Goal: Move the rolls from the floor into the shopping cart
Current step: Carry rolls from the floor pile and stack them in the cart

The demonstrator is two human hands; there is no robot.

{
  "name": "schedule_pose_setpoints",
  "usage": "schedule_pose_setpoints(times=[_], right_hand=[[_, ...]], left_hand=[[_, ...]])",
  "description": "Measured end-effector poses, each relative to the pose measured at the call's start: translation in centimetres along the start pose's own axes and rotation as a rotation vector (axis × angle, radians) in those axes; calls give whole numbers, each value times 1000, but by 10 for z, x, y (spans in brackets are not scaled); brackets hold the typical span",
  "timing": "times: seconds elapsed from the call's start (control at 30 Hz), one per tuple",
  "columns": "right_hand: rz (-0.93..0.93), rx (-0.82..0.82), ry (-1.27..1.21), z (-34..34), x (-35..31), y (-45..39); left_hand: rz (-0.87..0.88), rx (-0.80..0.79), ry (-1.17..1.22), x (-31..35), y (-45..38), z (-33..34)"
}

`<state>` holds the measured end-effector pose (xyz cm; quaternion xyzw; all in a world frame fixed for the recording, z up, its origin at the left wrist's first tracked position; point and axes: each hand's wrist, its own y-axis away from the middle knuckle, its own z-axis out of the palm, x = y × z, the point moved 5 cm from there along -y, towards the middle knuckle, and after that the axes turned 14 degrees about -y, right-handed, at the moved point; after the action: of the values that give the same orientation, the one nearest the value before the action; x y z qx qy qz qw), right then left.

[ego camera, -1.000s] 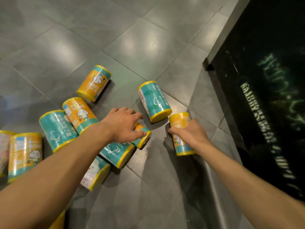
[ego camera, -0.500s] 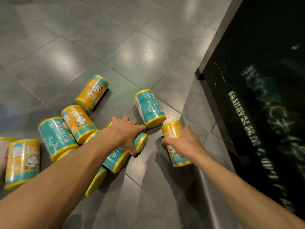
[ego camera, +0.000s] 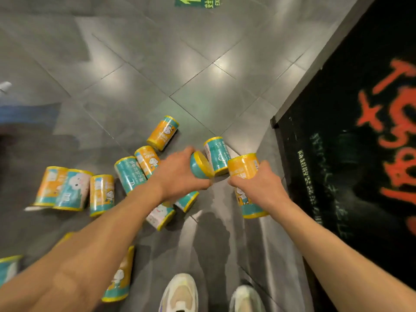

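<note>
Both rolls lifted since earlier, left hand (ego camera: pixel 180 174) teal roll (ego camera: pixel 201 165), right hand (ego camera: pixel 258 185) orange roll (ego camera: pixel 244 170)

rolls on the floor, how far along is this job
Nothing shows as done: no shopping cart is in view. In hand: the left hand grips a teal roll and the right hand grips an orange roll, both lifted. Left: about ten rolls lie scattered on the grey floor, such as the orange one farthest out.
</note>
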<state>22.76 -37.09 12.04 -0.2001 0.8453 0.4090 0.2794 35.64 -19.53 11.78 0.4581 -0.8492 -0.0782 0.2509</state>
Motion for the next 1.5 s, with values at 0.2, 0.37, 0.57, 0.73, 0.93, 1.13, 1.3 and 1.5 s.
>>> schedule_pose_setpoints(times=[0.2, 0.37, 0.57, 0.73, 0.93, 1.13, 1.3, 1.5], right_hand=[[-15, -65, -175, -81, -165, 161], [-113, -150, -227, -158, -327, 307], [-306, -324, -269, -209, -446, 431], [-439, -581, -359, -214, -504, 517], [-605, -888, -298, -181, -551, 631], [-753, -1200, -171, -123, -550, 774], [-820, -1443, -91, -75, -512, 895], [-815, -1685, -8, -23, -436, 1042]], left_hand=[[-472, 81, 888, 22, 148, -184], [-538, 162, 1062, 70, 268, -360], [-505, 438, 1187, 119, 369, -524], [-478, 652, 1272, 131, 465, -600], [-524, 980, 1248, 128, 606, -637], [-767, 1335, 1129, 109, 774, -625], [-930, 1524, 1054, 112, 907, -594], [-1079, 1703, 986, 129, 1068, -546]])
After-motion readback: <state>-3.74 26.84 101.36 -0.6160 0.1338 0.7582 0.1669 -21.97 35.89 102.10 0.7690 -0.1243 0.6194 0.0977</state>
